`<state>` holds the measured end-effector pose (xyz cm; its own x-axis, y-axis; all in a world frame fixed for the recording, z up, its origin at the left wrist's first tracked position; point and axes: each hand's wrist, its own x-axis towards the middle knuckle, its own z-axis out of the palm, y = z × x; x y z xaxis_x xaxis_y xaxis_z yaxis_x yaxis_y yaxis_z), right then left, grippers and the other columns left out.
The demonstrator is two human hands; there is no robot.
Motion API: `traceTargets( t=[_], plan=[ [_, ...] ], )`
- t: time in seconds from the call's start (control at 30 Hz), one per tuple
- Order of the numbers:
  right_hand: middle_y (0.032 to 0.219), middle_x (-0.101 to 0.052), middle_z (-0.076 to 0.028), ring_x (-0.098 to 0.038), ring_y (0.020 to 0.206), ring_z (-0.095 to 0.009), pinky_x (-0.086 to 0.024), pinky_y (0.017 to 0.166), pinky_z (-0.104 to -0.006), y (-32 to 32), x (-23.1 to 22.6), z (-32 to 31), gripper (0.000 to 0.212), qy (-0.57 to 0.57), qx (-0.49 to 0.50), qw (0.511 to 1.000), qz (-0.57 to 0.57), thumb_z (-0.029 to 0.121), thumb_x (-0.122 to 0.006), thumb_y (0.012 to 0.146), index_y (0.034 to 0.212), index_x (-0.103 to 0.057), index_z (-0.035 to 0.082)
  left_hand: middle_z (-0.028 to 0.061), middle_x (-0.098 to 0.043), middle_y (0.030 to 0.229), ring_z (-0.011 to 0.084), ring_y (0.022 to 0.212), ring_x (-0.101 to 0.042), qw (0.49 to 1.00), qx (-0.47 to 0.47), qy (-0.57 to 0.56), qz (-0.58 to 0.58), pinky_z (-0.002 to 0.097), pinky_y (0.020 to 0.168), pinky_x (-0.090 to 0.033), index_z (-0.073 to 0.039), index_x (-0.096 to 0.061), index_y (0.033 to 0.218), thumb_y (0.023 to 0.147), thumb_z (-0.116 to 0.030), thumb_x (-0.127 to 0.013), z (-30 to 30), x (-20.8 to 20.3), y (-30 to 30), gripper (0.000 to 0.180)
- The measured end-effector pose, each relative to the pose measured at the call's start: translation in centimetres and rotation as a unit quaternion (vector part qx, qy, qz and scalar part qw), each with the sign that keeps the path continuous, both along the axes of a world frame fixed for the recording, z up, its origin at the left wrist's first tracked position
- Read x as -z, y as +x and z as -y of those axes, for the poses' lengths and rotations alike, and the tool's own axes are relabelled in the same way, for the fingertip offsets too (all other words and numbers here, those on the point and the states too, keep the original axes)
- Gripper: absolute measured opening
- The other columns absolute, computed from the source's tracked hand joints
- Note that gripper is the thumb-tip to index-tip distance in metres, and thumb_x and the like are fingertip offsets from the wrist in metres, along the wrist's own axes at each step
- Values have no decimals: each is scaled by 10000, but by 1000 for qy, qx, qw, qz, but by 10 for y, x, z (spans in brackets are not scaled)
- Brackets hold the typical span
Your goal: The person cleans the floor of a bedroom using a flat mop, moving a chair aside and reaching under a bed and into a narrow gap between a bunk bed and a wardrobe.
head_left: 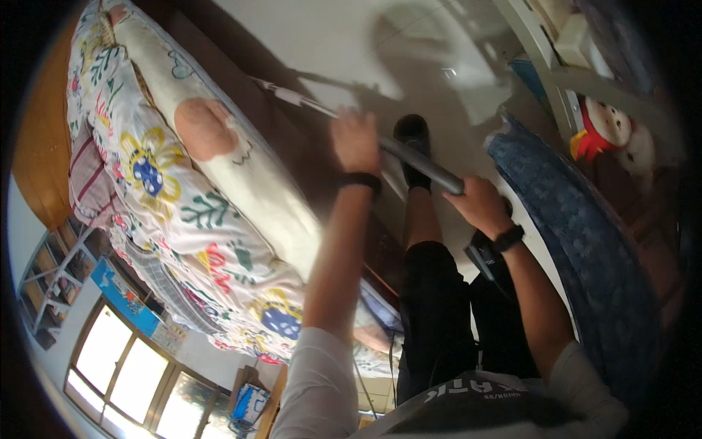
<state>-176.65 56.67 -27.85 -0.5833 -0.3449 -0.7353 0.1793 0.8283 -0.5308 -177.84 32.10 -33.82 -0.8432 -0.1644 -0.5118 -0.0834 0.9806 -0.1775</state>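
Observation:
A long pole [420,162] with a thick grey grip and a thinner white far section slants across the view. Its far end runs toward the dark side of the bed, where the end is hidden, so I cannot tell what tool it is. My right hand [479,207] is closed round the grey grip near its end. Farther along, my left hand [356,143], blurred by motion, is closed over the pole's middle. Each wrist wears a black band. Below the pole, my black shoe [412,135] stands on the pale floor.
On the left is a bed with a flower-patterned quilt [168,183] and a cream mattress edge [248,190]. Blue patterned fabric [563,205] hangs close on the right, beside a red and white plush toy [605,128]. A window [124,358] is at the lower left.

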Motion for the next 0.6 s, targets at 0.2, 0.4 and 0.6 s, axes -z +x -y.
traceTargets(
  t=[0.2,0.4,0.6],
  plan=[
    [565,-480,-84,-460,540,-143,-356,512,-376,94,-72,-217,315,141,57,983,103,241,-670,839,738,-543,-29,206,-502,1304,383,1311,-373,973,14,227,32,489,1114,-250,-128,-489,1321,888,-156,-488,-212,-60,81,434],
    [546,-508,-153,-532,499,-237,-374,477,-386,203,-212,-425,214,275,-60,959,-27,63,-631,806,645,-523,-27,147,-556,964,298,1036,-512,865,32,501,-14,455,1058,-323,-23,-584,1009,825,-153,-592,-396,-151,166,226],
    [746,-559,-172,-553,707,-368,-437,608,-432,273,-219,-464,167,326,-177,927,-50,151,-640,850,847,-547,12,64,-517,728,238,816,-523,849,160,485,137,340,820,-364,-70,-604,801,796,-130,-584,-399,-163,168,63]
  ],
)
